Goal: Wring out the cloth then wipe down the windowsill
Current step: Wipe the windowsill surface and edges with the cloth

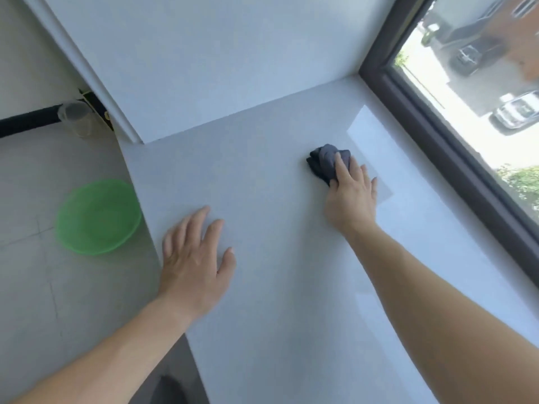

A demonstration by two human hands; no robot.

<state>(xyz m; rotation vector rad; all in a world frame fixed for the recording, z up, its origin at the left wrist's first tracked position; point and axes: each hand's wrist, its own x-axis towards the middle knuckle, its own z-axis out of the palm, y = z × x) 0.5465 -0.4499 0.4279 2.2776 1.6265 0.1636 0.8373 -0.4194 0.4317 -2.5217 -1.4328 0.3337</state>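
Fingers (189, 225) of the left hand (195, 258) lie spread and flat on the pale grey, smooth windowsill (262, 316), palm down near its front edge, gripping nothing; the hand looks to be a brace for the reach. Farther along the sill from that hand, toward the dark window frame (437, 135), the right hand (350, 196) presses a bunched dark grey cloth (323, 161) onto the surface. Its thumb and first finger sit on top of the wad, while the other fingers splay out flat on the sill beside it, so the cloth is pinned from above, not gripped all round.

Judging from this, wiping is under way and most of the sill is yet to be covered. The chief risk is that the cloth, crumpled into a small lump, cleans only a narrow track and leaves streaks. It could also squirt out from under so light a hold on this slick surface. The far corner where sill, white wall (204, 53) and frame meet may get skipped, since the reach is already long. If the braced left hand slips off the edge, balance goes. Below that edge, on the floor, a translucent green plastic bowl (99, 217) sits where a dropped cloth or a stumble could strike it.
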